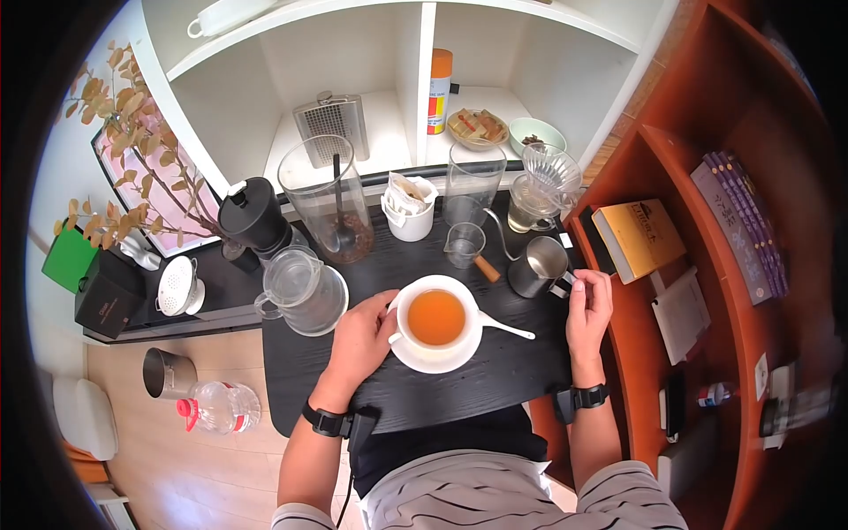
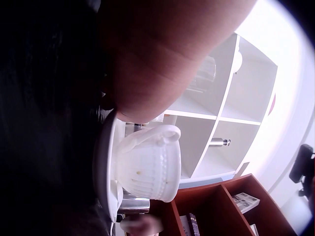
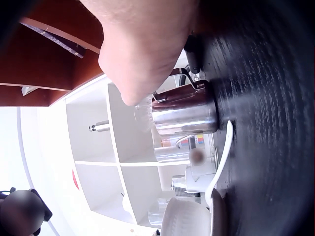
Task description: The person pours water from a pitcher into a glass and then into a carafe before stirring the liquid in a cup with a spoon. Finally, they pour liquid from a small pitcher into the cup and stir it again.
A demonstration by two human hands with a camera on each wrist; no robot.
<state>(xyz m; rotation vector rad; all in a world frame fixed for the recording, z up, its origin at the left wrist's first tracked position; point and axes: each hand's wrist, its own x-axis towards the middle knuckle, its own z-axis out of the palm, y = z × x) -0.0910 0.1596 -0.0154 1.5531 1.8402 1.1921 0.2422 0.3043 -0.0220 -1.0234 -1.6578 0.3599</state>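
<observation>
A white teacup (image 1: pixel 402 338) filled with amber liquid stands on a white saucer (image 1: pixel 452 360). My left hand (image 1: pixel 362 334) pinches the saucer's left edge, its thumb close beside the cup. A white spoon (image 1: pixel 508 328) lies on the saucer, its handle jutting out to the right. On the right, my right hand (image 1: pixel 588 311) grips the handle of a steel gooseneck kettle (image 1: pixel 535 269), which sits on the black table (image 1: pixel 495 389). In the right wrist view the kettle (image 3: pixel 184 114) stands upright, and the hand partly hides its handle.
Behind the cup stand a small glass pitcher with a wooden handle (image 1: pixel 465 248), a white mug with a drip bag (image 1: pixel 411 221) and a tall glass (image 1: pixel 300 199). A glass carafe (image 1: pixel 305 296) is at left, a glass dripper (image 1: pixel 549 172) at back right. Red shelving (image 1: pixel 707 344) borders the right.
</observation>
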